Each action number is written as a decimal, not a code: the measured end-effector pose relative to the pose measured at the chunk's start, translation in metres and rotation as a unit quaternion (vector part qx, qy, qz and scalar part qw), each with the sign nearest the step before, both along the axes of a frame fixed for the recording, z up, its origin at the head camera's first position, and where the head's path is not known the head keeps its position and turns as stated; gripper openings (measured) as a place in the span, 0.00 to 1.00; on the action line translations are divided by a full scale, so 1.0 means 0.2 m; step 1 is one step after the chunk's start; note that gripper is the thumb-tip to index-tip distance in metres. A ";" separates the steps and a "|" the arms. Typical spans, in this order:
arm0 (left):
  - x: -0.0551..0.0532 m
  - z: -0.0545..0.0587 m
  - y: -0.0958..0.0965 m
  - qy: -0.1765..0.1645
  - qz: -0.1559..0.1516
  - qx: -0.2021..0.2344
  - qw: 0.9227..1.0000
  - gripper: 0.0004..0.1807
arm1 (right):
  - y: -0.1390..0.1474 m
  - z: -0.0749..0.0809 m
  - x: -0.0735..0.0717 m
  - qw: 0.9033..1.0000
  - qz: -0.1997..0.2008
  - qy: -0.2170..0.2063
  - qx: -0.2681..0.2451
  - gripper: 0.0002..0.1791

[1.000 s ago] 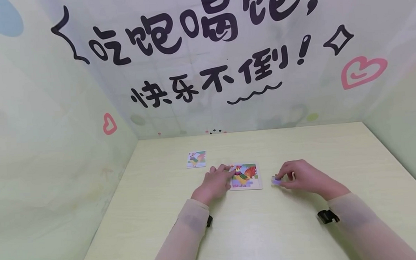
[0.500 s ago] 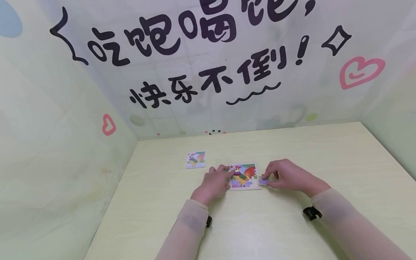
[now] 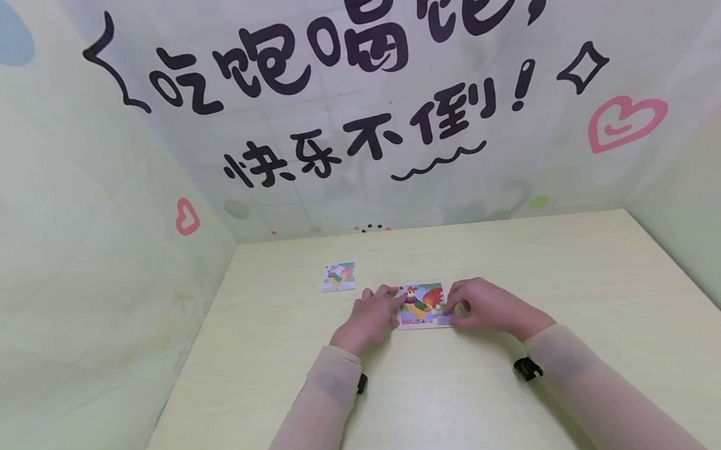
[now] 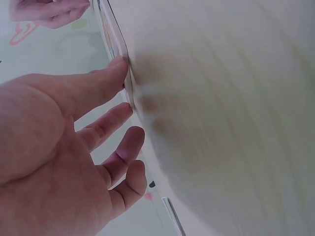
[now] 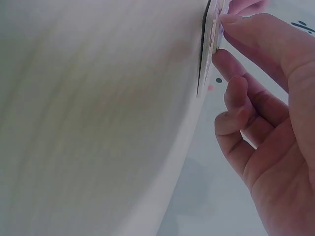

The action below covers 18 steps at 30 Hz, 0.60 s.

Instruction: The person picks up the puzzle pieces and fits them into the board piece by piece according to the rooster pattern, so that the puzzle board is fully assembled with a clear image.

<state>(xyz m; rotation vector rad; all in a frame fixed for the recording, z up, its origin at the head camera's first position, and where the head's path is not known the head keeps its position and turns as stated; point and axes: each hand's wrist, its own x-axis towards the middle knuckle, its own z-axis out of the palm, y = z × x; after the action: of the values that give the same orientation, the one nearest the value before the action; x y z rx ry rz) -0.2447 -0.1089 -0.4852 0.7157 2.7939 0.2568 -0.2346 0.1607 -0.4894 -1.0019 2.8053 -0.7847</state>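
A small jigsaw puzzle board [image 3: 419,326] with a colourful rooster picture lies in the middle of the table. My left hand [image 3: 373,317] rests at its left side, thumb and index finger touching the edge, other fingers loosely bent. In the left wrist view, the thumb meets the rim of the board [image 4: 115,35]. At the lower right of the picture, my right hand [image 3: 483,303] pinches a pale lilac puzzle piece [image 3: 444,320] between thumb and index finger. That piece overlaps the board's right side. The right wrist view shows the right thumb over the board [image 5: 209,49], seen edge-on.
A square card [image 3: 339,277] with a matching rooster picture lies left of and behind the board. Behind the pale wooden table [image 3: 270,365] hangs a printed wall cloth [image 3: 310,207] with black lettering. Similar cloth closes off both sides.
My right hand has moved left, bringing the puzzle piece from beside the board onto its lower right corner. The left hand has stayed at the left edge.
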 end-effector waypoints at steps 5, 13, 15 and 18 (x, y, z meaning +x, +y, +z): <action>0.00 0.00 0.01 0.001 0.003 0.002 1.000 0.32 | -0.02 0.00 0.00 1.000 -0.002 -0.003 0.001 0.05; 0.01 -0.01 0.02 0.007 -0.012 -0.022 1.000 0.32 | -0.03 -0.02 0.01 1.000 -0.011 0.010 0.021 0.06; 0.01 0.00 0.02 0.010 -0.009 -0.027 1.000 0.33 | -0.04 -0.02 0.01 0.999 -0.016 0.012 0.025 0.05; 0.01 0.01 0.01 0.010 -0.004 -0.030 0.999 0.33 | -0.05 -0.02 0.01 0.999 -0.019 0.018 0.031 0.05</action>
<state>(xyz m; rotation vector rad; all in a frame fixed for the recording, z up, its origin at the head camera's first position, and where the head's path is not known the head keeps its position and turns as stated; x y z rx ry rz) -0.2426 -0.1063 -0.4831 0.7189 2.8038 0.1639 -0.2331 0.1509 -0.4925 -0.9658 2.8671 -0.6868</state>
